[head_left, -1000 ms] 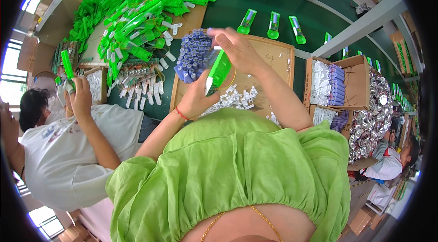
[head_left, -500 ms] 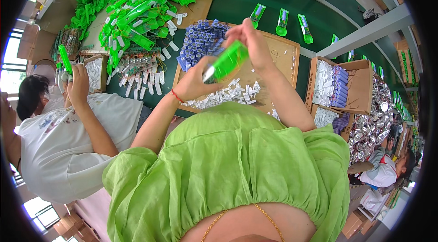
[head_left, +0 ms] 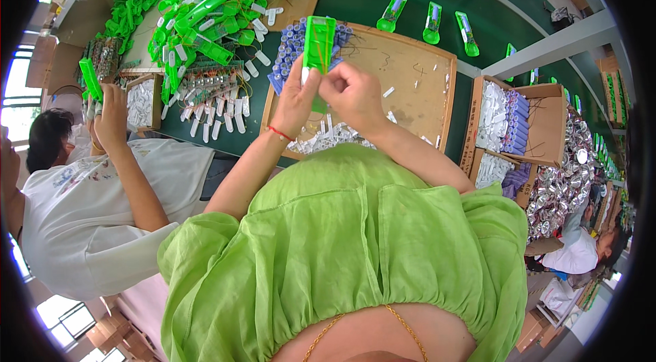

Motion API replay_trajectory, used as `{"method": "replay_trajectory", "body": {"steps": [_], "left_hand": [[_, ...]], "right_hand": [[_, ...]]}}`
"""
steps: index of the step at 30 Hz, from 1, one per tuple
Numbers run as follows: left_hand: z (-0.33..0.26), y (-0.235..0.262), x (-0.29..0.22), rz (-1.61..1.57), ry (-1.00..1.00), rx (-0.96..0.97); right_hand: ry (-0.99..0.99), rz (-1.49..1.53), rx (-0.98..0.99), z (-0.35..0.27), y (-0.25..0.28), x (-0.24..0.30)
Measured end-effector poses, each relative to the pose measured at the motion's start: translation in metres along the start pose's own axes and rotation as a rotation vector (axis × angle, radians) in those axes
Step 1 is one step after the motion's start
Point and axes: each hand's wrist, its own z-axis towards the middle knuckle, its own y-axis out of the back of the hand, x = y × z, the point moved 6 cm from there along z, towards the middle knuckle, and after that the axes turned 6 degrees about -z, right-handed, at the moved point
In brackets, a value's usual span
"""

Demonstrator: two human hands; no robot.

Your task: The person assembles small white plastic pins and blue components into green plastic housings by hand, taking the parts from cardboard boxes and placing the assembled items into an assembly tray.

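My left hand (head_left: 297, 101) holds a bright green plastic casing (head_left: 319, 27) upright over the board, thumb along its near side. Thin reddish wires show inside the casing. My right hand (head_left: 357, 97) is closed in a pinch against the casing's lower right side; whatever its fingertips hold is hidden. Behind the casing lies a heap of blue-purple cylindrical cells (head_left: 288, 48). Small white plastic pieces (head_left: 326, 138) are scattered below my hands on a wood-rimmed board (head_left: 403, 65).
Green casings with wires and white tabs (head_left: 198, 20) are heaped at the far left. Several filled casings (head_left: 432, 24) stand along the green belt. A cardboard box (head_left: 540, 123) holds white pieces and cells at right. A co-worker's hand (head_left: 111, 116) lifts a green casing on the left.
The casing has swung from a slant to upright and moved left and away from me. My right hand has come down from beyond it to pinch at its lower side.
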Motion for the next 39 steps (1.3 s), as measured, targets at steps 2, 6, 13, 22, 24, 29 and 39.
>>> {"method": "replay_trajectory", "body": {"steps": [2, 6, 13, 22, 24, 29, 39], "left_hand": [[-0.007, 0.005, 0.006, -0.055, 0.072, -0.005], [-0.014, 0.038, 0.034, -0.098, 0.183, -0.075], [-0.026, 0.101, 0.046, -0.282, 0.286, -0.307], [-0.003, 0.073, 0.057, -0.236, 0.365, -0.216], [0.003, 0.066, 0.048, -0.181, 0.368, -0.206], [0.019, 0.036, 0.039, -0.078, 0.326, -0.025], [0.009, -0.025, 0.03, 0.137, 0.193, 0.164]], "right_hand": [[0.199, -0.173, -0.024, -0.011, -0.009, 0.007], [0.402, -0.217, 0.095, -0.025, -0.033, -0.009], [-0.429, 0.056, -0.03, 0.011, -0.012, -0.185], [0.106, -0.694, 0.328, 0.052, -0.066, -0.214], [-0.037, -0.407, 0.406, 0.049, -0.041, -0.203], [-0.169, 0.341, 0.153, 0.05, 0.028, -0.119], [0.245, 0.07, -0.119, 0.033, 0.058, -0.025]]}}
